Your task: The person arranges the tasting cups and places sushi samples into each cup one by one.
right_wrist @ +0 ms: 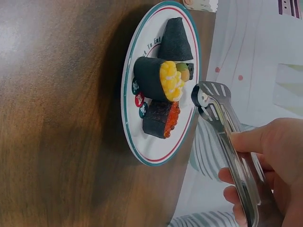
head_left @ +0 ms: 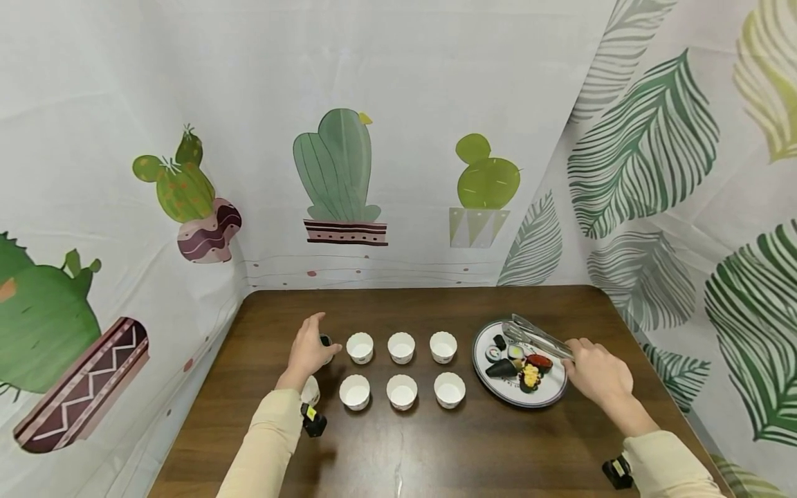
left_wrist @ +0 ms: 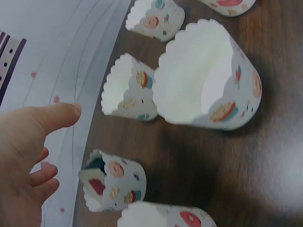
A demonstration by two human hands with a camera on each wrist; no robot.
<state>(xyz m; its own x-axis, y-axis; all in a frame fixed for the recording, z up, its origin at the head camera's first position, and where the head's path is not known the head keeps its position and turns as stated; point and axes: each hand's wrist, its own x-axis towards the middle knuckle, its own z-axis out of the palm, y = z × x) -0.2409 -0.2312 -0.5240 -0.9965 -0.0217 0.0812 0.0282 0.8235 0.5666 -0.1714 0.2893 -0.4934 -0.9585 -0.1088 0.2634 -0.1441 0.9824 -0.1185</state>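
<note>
My left hand [head_left: 308, 351] hovers at the back left cup, fingers loosely bent and holding nothing. Inside that scalloped paper cup [left_wrist: 127, 182] stands a dark-wrapped sushi piece [left_wrist: 96, 183] with a red centre. My right hand [head_left: 598, 370] grips metal tongs [head_left: 542, 339], their slotted ends over the far part of a round plate [head_left: 551, 389]. On it lie toy-like sushi pieces: a black cone [head_left: 501, 368], a yellow-topped piece [head_left: 530, 377], a red-topped piece [head_left: 539, 362] and rolls [head_left: 493, 353]. Whether the tongs touch a roll [right_wrist: 202, 98], I cannot tell.
Several white paper cups [head_left: 401, 392] stand in two rows left of the plate. My left forearm partly covers the front left cup [head_left: 310, 391]. Behind the brown table [head_left: 373, 456] hangs a curtain [head_left: 411, 69] printed with cacti and leaves.
</note>
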